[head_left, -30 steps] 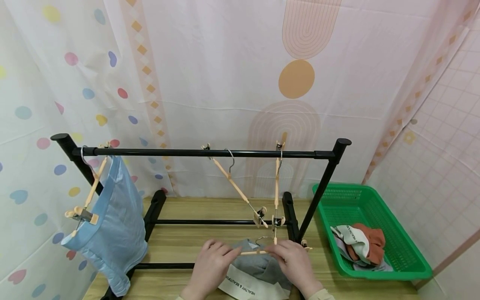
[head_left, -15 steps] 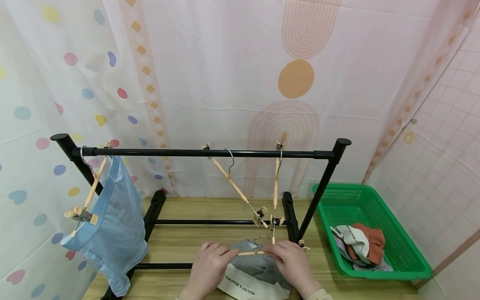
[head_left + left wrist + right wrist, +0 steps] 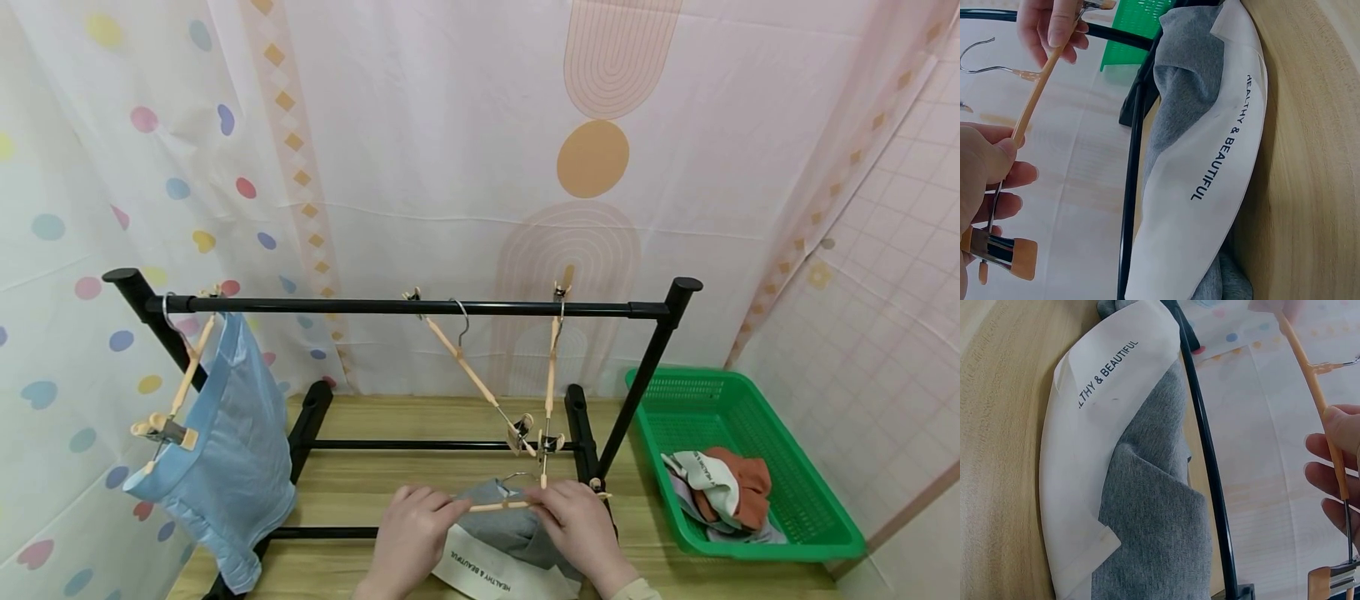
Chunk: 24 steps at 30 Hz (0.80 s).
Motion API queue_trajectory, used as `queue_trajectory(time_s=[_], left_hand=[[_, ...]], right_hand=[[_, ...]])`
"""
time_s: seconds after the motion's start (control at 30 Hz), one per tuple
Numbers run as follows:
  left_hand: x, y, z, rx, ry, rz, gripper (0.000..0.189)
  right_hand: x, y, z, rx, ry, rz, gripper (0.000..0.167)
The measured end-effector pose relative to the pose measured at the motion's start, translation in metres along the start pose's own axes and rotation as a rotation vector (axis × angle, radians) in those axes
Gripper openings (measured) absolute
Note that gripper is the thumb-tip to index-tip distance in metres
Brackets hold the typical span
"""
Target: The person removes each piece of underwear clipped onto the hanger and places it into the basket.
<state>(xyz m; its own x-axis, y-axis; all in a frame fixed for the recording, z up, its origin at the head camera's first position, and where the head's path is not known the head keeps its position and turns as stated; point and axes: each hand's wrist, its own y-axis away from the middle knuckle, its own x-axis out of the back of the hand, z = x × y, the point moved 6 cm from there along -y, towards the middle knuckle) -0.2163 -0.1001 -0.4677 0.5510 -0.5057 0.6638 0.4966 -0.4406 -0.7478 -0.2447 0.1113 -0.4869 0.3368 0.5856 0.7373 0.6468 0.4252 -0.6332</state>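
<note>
Both hands hold one wooden clip hanger [image 3: 491, 507] crosswise over the grey garment. My left hand [image 3: 416, 537] pinches its bar between thumb and fingers on the left side, near a metal clip [image 3: 1022, 259] at that end. On the other side, my right hand [image 3: 577, 529] grips the bar, with the second clip [image 3: 1319, 584] beyond its fingers. The hanger's metal hook [image 3: 985, 67] points away from me. Beneath lies a crumpled grey garment [image 3: 1154, 531] on the wooden tabletop, its wide white waistband [image 3: 1191, 206] printed "HEALTHY & BEAUTIFUL". Neither clip has cloth in it.
A black rack [image 3: 352, 306] spans the table. Light blue trousers [image 3: 225, 458] hang from a hanger at its left; two bare clip hangers [image 3: 461, 358] hang toward the right. A green basket [image 3: 810, 492] at right holds crumpled clothes [image 3: 738, 487].
Both hands and the hanger between them have shifted slightly left. The lower end of the rightmost hanging hanger has swung a little left as well.
</note>
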Motion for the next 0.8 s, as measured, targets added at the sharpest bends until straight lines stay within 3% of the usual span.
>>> queue_trajectory(time_s=[0.37, 0.6, 0.8], left_hand=[[0.005, 0.009, -0.009, 0.027, -0.013, 0.022, 0.024], [0.008, 0.014, -0.018, 0.064, -0.024, -0.019, 0.028], [0.013, 0.019, -0.026, 0.078, -0.028, -0.039, 0.03]], right_hand=[[-0.002, 0.002, -0.001, 0.044, -0.046, -0.011, 0.043], [-0.001, 0.005, -0.002, 0.073, -0.091, -0.023, 0.054], [0.002, 0.009, 0.0, 0.104, -0.112, 0.003, 0.053]])
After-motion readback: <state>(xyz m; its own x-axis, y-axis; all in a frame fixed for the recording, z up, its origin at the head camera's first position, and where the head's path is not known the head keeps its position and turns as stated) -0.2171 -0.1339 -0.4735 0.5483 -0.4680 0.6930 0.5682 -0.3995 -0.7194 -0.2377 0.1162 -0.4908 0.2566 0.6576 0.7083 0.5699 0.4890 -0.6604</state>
